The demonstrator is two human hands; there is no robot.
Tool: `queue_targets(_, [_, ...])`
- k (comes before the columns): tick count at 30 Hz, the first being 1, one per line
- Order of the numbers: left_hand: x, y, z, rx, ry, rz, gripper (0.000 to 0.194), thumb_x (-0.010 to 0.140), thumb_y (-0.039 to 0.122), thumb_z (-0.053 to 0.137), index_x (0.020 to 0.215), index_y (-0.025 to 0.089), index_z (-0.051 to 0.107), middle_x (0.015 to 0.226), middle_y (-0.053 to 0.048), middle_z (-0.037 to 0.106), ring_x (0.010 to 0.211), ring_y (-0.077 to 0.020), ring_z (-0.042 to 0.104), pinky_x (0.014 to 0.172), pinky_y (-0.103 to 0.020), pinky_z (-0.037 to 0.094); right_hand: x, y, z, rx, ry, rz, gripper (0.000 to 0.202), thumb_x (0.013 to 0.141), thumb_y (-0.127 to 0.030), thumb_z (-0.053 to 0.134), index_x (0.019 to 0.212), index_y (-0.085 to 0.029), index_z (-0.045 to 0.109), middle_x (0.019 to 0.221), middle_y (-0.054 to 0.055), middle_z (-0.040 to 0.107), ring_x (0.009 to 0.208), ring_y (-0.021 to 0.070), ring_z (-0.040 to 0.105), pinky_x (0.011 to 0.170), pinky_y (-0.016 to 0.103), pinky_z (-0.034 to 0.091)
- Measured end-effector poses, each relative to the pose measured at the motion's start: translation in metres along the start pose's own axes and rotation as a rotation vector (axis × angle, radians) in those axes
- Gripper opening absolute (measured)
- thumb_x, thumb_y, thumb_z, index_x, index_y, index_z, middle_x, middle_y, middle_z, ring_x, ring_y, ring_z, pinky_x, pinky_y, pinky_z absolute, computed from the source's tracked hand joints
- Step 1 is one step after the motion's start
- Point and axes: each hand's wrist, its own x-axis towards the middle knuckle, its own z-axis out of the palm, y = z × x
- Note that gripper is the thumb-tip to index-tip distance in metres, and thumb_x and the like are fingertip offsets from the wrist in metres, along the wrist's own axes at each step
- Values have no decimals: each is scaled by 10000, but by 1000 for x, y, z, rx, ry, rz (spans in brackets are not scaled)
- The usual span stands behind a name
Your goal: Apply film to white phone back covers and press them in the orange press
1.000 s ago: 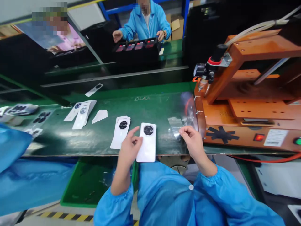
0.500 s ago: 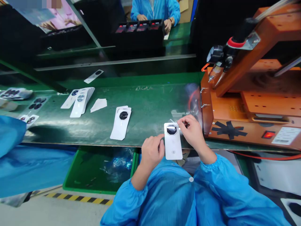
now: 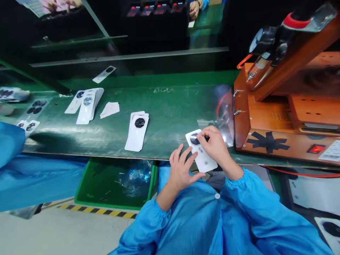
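A white phone back panel (image 3: 205, 161) with a dark camera window (image 3: 194, 139) lies tilted at the bench's front edge. My right hand (image 3: 214, 146) is over its upper right part, thumb and fingertips pinched together at the window; whatever they pinch is too small to make out. Spread fingers mark my left hand (image 3: 182, 168), which is beside the panel's left edge with the fingertips close to it; whether they touch is unclear. Left of both hands, a small stack of similar white panels (image 3: 136, 136) rests on the bench.
An orange press machine (image 3: 268, 141) stands at the right of the green bench (image 3: 170, 102). Further left are more stacked panels (image 3: 86, 108) and a torn white paper (image 3: 109, 109). Below the bench sits a green bin (image 3: 111, 203) holding clear plastic. A co-worker's blue sleeve (image 3: 12, 141) is at left.
My right hand has moved from the panel's upper right corner onto its camera window. My left fingers have spread, and the panel has turned to a slant. The head view has shifted slightly.
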Motion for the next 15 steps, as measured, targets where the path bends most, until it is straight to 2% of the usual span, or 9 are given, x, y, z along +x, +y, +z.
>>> queue_targets(15, [1,0,-3,0,-47,-34,760,789,727,676,1370,239,622,1461,-134,581,1486,-395,336,1180,-536,244,2,4,1,-102,31,-21,169,890,-296,593,767,-220,682,941,74,632,933,242,592,861,411,469])
